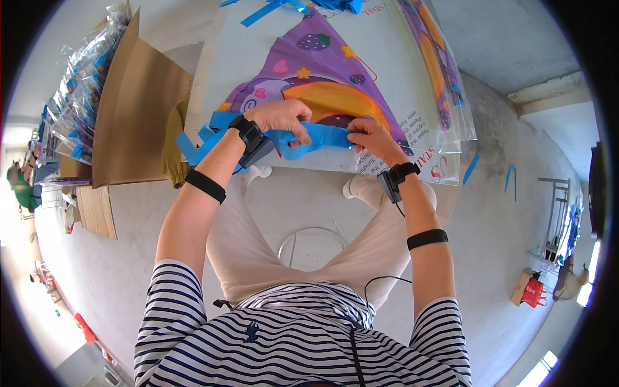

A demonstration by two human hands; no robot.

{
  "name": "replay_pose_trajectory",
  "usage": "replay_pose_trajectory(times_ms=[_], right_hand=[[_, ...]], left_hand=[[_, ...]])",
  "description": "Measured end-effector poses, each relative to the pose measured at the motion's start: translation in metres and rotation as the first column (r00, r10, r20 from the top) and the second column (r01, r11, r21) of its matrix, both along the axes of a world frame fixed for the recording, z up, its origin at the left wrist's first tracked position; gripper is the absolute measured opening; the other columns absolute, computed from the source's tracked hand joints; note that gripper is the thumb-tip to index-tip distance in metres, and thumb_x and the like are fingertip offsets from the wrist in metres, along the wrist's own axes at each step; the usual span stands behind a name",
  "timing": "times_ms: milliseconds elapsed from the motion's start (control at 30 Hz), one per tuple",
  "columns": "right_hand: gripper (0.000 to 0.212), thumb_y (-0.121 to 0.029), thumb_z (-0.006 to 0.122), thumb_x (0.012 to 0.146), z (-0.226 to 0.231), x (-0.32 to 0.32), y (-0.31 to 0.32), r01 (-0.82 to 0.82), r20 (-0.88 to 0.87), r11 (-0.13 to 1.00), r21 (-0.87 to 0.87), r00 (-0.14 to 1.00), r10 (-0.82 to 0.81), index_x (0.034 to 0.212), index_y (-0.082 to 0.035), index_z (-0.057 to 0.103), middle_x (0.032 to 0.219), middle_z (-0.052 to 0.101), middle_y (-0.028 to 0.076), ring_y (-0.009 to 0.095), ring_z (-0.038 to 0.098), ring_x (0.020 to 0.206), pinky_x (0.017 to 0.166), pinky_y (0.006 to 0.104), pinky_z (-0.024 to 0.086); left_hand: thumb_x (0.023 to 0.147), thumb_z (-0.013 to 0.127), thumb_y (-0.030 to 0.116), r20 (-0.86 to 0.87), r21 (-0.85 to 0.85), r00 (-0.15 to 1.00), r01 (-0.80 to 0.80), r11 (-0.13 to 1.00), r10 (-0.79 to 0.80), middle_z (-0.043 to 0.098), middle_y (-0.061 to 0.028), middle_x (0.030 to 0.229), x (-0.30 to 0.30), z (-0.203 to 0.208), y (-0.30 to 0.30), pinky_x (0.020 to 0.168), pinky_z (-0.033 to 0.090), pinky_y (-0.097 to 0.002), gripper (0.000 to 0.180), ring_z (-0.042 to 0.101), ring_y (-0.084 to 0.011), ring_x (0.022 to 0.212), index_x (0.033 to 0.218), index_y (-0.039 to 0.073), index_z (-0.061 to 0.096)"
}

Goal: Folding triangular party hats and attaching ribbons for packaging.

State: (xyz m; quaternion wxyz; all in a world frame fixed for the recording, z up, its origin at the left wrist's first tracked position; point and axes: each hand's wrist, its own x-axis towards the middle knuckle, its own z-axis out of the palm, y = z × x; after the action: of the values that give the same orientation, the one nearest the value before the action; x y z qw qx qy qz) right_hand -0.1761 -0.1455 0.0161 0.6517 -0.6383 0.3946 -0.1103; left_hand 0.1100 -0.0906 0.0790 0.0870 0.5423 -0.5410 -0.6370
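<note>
Pinches blue strip in closed fingers of left hand and right hand, at near edge of table, before purple triangular sheet. Seems midway: spread, not yet released; cannot tell if joined.

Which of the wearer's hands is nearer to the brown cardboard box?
The left. The left hand, gripping the blue strip, is to the right of the brown cardboard box; the right hand, pinching the strip's right end, is farther right.
</note>
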Motion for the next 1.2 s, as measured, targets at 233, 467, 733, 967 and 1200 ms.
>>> replay_pose_trajectory(times_ms=[233, 467, 733, 967, 1200], right_hand=[[0.006, -0.006, 0.068, 0.095, -0.002, 0.002, 0.000, 0.035, 0.024, 0.998, 0.054, 0.999, -0.037, 0.098, -0.002, 0.066, 0.077, 0.063, 0.001, 0.008, 0.062, 0.062, 0.059, 0.0241, 0.050], [0.006, -0.005, 0.067, 0.093, 0.000, 0.001, 0.000, 0.043, 0.026, 0.999, 0.030, 0.999, -0.044, 0.098, -0.001, 0.066, 0.079, 0.063, 0.002, 0.009, 0.062, 0.063, 0.060, 0.0244, 0.051], [0.004, -0.005, 0.068, 0.092, -0.006, -0.004, -0.002, 0.028, -0.004, 1.000, -0.006, 1.000, -0.028, 0.094, -0.001, 0.067, 0.078, 0.062, 0.002, 0.009, 0.063, 0.064, 0.061, 0.0248, 0.052], [0.003, -0.004, 0.067, 0.094, 0.001, 0.005, -0.001, -0.004, -0.038, 1.000, -0.017, 0.999, 0.003, 0.093, -0.001, 0.067, 0.081, 0.062, 0.002, 0.009, 0.063, 0.065, 0.062, 0.0241, 0.052], [0.002, -0.008, 0.067, 0.096, 0.001, 0.000, -0.005, -0.005, -0.041, 1.000, -0.004, 0.999, 0.005, 0.095, -0.005, 0.068, 0.078, 0.063, -0.001, 0.007, 0.062, 0.066, 0.063, 0.0214, 0.049]], left_hand=[[0.079, 0.084, 0.035, 0.213, 0.093, 0.973, 0.072, 0.993, -0.090, 0.070, -0.0067, 0.077, 0.004, 0.005, 0.012, 0.054, 0.050, -0.0291, 0.040, 0.064, -0.0139, 0.060, 0.096, 0.002, 0.069], [0.076, 0.080, 0.044, 0.486, 0.058, 0.845, 0.226, 0.972, -0.226, 0.070, -0.0049, 0.069, 0.039, 0.032, 0.038, 0.055, 0.048, -0.0323, 0.041, 0.065, -0.0158, 0.059, 0.075, 0.004, 0.072], [0.053, 0.075, 0.019, 0.934, 0.216, 0.228, 0.255, 0.943, -0.275, 0.065, -0.0040, 0.057, 0.156, 0.056, 0.120, 0.065, 0.049, -0.0375, 0.014, 0.067, -0.0261, 0.059, 0.058, 0.011, 0.066], [0.054, 0.089, 0.027, 0.727, 0.499, 0.532, 0.023, 0.866, -0.434, 0.073, -0.0134, 0.082, 0.255, 0.068, 0.222, 0.076, 0.054, -0.0427, 0.036, 0.072, -0.0285, 0.082, 0.079, 0.006, 0.073], [0.083, 0.078, 0.024, 0.463, -0.386, 0.843, -0.086, 0.919, 0.273, 0.069, -0.0132, 0.086, 0.151, 0.049, 0.154, 0.073, 0.053, -0.0356, 0.032, 0.067, -0.0268, 0.080, 0.106, 0.003, 0.071]])
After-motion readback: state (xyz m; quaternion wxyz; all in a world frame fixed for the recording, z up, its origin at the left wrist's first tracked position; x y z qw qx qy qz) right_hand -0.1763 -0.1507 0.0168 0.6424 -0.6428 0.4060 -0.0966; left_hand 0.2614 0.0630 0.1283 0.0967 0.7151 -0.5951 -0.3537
